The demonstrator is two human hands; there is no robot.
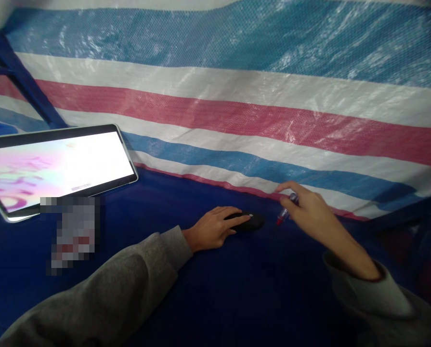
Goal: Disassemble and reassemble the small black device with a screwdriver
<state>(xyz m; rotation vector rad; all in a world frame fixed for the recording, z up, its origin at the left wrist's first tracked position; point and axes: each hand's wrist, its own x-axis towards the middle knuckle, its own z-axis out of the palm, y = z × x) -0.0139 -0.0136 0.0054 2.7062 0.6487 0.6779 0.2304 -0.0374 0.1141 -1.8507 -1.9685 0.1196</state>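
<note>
My left hand (215,228) rests over a black computer mouse (254,221) on the dark blue surface, its fingers lying across the mouse's near end. To the right, my right hand (307,209) is raised near the foot of the striped sheet. Its thumb and fingers pinch a small clear tube with a red end (283,214), tilted with the red end pointing down. The tube's exact kind is hard to make out, and its upper part is partly hidden by the fingers.
At the left, a tablet-like screen (88,161) glows, propped at a slant. A pixelated item (76,231) lies in front of it. Behind the dark blue surface (237,299) hangs a striped plastic sheet (218,115). Blue frame bars (31,91) stand at the left.
</note>
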